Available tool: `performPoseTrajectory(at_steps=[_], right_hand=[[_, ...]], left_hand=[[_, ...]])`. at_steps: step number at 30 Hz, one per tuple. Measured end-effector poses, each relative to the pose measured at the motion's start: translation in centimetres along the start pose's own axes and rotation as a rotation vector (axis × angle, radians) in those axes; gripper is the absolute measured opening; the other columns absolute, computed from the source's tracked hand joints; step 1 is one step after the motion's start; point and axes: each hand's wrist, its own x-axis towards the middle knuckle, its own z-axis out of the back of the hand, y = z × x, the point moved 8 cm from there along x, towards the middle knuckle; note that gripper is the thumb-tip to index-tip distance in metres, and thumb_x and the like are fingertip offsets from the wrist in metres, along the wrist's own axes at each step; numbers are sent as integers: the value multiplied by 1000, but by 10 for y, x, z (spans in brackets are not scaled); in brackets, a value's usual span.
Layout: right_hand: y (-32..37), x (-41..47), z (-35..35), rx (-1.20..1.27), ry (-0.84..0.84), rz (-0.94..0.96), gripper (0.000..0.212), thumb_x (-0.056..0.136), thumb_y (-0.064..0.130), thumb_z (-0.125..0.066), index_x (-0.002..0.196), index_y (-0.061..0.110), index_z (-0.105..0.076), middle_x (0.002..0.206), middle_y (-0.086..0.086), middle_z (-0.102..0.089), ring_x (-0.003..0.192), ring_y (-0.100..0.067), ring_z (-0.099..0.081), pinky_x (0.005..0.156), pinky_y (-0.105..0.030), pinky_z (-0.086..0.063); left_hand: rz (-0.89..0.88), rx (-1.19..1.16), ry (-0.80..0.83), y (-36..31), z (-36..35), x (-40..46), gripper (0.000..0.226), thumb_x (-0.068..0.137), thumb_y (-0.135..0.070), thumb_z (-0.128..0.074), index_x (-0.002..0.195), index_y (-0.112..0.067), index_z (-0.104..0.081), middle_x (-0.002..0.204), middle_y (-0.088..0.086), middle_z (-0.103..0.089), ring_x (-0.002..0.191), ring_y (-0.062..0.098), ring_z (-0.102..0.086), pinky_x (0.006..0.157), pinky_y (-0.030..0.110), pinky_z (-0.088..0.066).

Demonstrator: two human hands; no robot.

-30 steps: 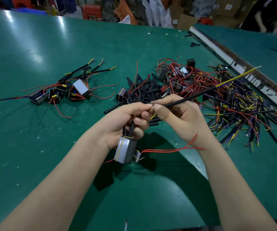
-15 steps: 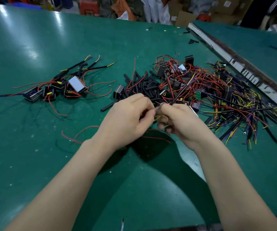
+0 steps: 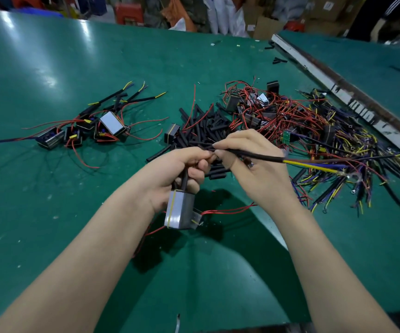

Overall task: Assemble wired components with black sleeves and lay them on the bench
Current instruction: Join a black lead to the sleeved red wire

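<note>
My left hand (image 3: 177, 174) grips a black sleeved lead above a silver boxy component (image 3: 181, 210), which hangs below the fist with red wires (image 3: 225, 209) trailing right. My right hand (image 3: 249, 164) pinches a long black sleeve (image 3: 254, 155) where it meets the left fingers; yellow and blue wire ends (image 3: 314, 165) stick out of its right end. Behind the hands lies a pile of loose black sleeves (image 3: 203, 131). Finished components (image 3: 86, 128) with sleeved leads lie at the left on the green bench (image 3: 50, 212).
A tangle of red-wired components (image 3: 261, 109) and a heap of yellow, blue and black wires (image 3: 352, 159) cover the right side. A metal-edged strip (image 3: 333, 87) divides this bench from another. Boxes and bags stand beyond the far edge.
The hands have lifted from the bench. The silver component hangs into view below my left hand again, and the long sleeve with yellow and blue ends sticks out to the right.
</note>
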Motion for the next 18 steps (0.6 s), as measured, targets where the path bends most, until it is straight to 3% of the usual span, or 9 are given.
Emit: performPoseTrajectory(at_steps=[4,7,10,12,14,16,18], right_hand=[[-5,1,-4,22,47,-77,11,88,2,-63,95,1,-72,93,-7,-60,88,-9,-56,81,-11,-40],[-7,-1,-7,-102,34,-100,13,91,9,-60,93,2,-70,93,-9,-62,88,-22,-59,79,-28,-46],[-17,-5,-16,-197,98,-240,16,96,20,-55,97,11,-67,95,-2,-59,94,-26,-58,80,-37,-46],[-24,-8,-21,-218,178,-337,16,97,26,-53,98,16,-65,93,5,-56,95,-20,-57,79,-32,-45],[-27,-10,-26,-146,242,-392,16,97,27,-52,88,19,-63,81,9,-58,82,-11,-55,70,-23,-41],[-32,-13,-29,114,291,-544,25,97,23,-53,73,22,-58,61,13,-53,60,-5,-49,54,-17,-36],[-38,-21,-32,413,334,-748,26,96,17,-53,71,21,-59,57,13,-51,51,-4,-46,45,-15,-30]], left_hand=[[140,-140,108,8,-9,-1,11,73,-18,-55,66,-11,-59,53,-10,-42,34,0,-35,30,9,-27],[83,-71,46,6,-4,1,7,76,-19,-56,74,-13,-58,53,-10,-44,35,-1,-35,30,8,-26],[-239,377,-209,-17,13,-1,12,88,-18,-60,77,-15,-64,56,-9,-51,41,1,-38,36,12,-29],[-609,949,-425,-44,9,-17,14,88,-23,-61,75,-19,-66,61,-9,-58,52,8,-47,49,21,-39],[-954,1363,-467,-53,-14,-35,12,88,-21,-60,78,-17,-64,71,-7,-59,67,13,-51,64,29,-42],[-1134,1483,-396,-52,-26,-42,11,88,-17,-58,81,-10,-64,77,-2,-59,74,16,-51,69,34,-44],[-1232,1507,-369,-49,-31,-46,11,88,-15,-58,84,-7,-65,80,2,-60,76,14,-50,69,32,-44]])
